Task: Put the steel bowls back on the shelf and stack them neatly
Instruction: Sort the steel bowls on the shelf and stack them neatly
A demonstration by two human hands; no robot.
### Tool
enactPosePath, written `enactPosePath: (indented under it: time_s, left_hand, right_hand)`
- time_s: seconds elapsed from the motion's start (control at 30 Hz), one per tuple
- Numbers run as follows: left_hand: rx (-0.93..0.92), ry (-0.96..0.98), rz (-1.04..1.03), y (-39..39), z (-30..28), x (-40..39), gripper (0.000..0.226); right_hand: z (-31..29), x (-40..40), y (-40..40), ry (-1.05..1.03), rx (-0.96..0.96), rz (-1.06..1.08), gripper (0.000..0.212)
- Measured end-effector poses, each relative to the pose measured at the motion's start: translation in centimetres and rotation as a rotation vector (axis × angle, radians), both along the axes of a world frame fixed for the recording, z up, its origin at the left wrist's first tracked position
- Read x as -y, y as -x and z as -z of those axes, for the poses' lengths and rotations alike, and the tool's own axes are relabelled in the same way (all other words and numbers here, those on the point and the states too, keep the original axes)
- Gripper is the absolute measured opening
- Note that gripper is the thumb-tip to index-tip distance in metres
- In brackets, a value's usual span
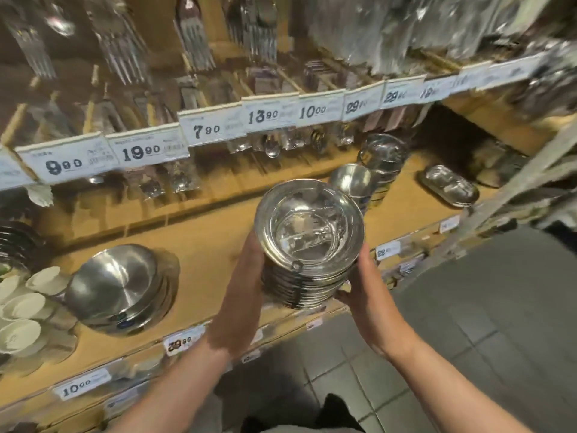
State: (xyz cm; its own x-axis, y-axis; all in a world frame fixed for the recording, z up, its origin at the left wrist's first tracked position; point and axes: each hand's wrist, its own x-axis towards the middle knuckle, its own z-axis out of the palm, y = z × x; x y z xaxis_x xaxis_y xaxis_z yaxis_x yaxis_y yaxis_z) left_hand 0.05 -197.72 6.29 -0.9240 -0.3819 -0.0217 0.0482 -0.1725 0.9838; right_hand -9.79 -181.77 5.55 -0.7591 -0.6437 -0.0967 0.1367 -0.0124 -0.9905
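Note:
A tall stack of several steel bowls (309, 239) is held between both hands above the front edge of the wooden shelf (206, 245). My left hand (240, 295) grips the stack's left side, my right hand (365, 295) cups its right side and bottom. The stack tilts slightly to the left. Behind it on the shelf stand two more stacks of steel bowls: a lower stack (351, 179) and a taller stack (382, 154). A stack of wider steel bowls (121, 285) leans at the shelf's left.
White ceramic cups (22, 304) crowd the far left. A steel oval tray (448, 185) lies at the right. Price tags (153, 150) line the upper shelf's edge, with packed cutlery (193, 35) hanging above. A metal upright (512, 189) borders the right. Grey tiled floor (468, 323) lies below.

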Motion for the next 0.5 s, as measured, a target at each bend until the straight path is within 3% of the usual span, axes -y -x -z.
enactPosePath:
  time_s: [0.27, 0.5]
  left_hand:
    - [0.044, -0.045, 0.126, 7.9, 0.8, -8.9, 0.058]
    - [0.055, -0.07, 0.11, 15.2, 1.6, -17.8, 0.06]
  right_hand:
    - [-0.8, -9.8, 5.6, -0.018, 0.04, 0.145, 0.058]
    - [0.1, -18.4, 13.5, -0.04, 0.025, 0.131, 0.049]
